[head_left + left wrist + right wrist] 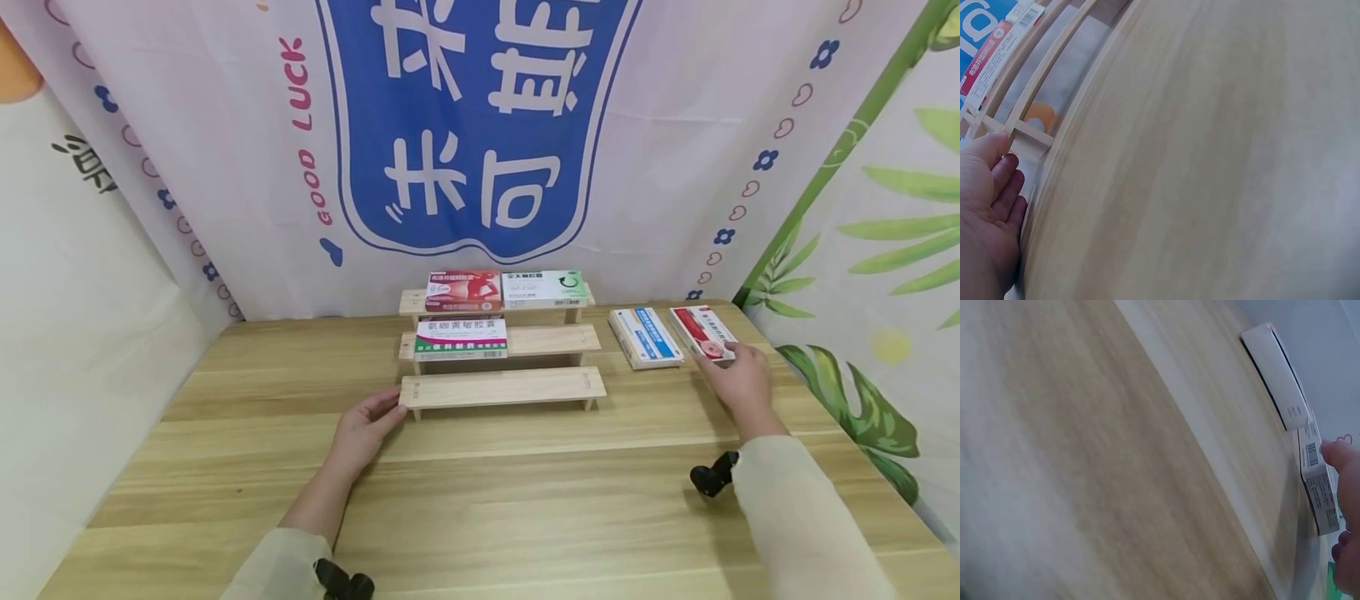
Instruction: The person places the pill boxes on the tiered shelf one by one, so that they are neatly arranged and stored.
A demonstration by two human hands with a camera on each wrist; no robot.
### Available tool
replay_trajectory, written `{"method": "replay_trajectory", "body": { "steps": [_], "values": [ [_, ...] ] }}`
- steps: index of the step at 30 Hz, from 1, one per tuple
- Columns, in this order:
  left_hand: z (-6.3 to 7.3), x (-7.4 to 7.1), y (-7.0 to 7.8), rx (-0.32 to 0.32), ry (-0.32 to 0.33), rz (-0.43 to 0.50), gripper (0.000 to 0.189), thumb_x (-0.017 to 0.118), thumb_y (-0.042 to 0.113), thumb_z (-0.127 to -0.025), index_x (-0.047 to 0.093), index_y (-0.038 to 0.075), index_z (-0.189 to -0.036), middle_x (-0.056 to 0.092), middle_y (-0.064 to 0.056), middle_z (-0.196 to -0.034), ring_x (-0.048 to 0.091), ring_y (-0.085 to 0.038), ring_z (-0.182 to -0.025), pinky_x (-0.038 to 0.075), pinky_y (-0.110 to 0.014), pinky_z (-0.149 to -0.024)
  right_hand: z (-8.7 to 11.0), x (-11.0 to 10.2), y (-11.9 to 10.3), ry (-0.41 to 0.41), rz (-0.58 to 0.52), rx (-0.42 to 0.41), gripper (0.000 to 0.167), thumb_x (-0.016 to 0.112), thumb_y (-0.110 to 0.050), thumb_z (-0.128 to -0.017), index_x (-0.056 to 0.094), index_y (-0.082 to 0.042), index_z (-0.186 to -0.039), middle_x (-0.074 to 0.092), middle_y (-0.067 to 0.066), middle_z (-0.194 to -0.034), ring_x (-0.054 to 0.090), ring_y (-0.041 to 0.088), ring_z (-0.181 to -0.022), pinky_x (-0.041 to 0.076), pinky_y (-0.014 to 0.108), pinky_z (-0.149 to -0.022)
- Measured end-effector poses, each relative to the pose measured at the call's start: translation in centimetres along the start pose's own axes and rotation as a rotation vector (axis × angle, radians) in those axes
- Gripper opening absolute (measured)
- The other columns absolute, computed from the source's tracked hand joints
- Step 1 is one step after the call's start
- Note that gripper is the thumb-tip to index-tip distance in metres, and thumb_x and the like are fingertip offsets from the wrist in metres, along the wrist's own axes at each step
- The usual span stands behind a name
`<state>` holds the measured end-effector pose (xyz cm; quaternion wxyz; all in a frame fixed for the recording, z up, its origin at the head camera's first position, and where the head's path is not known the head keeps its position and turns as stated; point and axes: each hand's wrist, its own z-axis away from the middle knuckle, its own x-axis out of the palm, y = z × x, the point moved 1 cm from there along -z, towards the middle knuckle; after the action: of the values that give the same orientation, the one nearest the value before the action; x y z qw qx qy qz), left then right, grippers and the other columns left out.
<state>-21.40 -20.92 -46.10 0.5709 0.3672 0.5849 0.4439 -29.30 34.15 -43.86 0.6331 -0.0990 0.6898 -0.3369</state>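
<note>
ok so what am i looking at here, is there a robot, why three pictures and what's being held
There's no robot here, just a person's two bare hands. The widest picture comes from a camera worn on the head, looking forward and down. The other two come from cameras on the left and right wrists, so they look tilted.

On the wooden table stands a stepped wooden stand. Its top step bears a red box and a white-and-green box; its middle step bears a white, pink and green box. To the right are a blue-and-white box and a red-and-white box.

The left hand grips the left end of the stand's lowest step. The right hand holds the red-and-white box near its closer end.
</note>
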Motion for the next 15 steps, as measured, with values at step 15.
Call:
{"method": "replay_trajectory", "body": {
  "steps": [15],
  "values": [
    [-0.15, 0.07, -0.04, 0.007, 0.006, -0.013, 0.042, 0.066, 0.019, -0.094, 0.058, 0.004, -0.133, 0.059, -0.018, -0.137, 0.053, -0.032, -0.130, 0.041, -0.045, -0.111, 0.04, 0.02, 0.50, -0.086, 0.053, 0.061, 0.090, 0.051, -0.051, -0.096, 0.016, 0.013, -0.149, 0.022, 0.044, -0.144, 0.030, 0.055, -0.132, 0.028, 0.063, -0.112]
  ]
}}
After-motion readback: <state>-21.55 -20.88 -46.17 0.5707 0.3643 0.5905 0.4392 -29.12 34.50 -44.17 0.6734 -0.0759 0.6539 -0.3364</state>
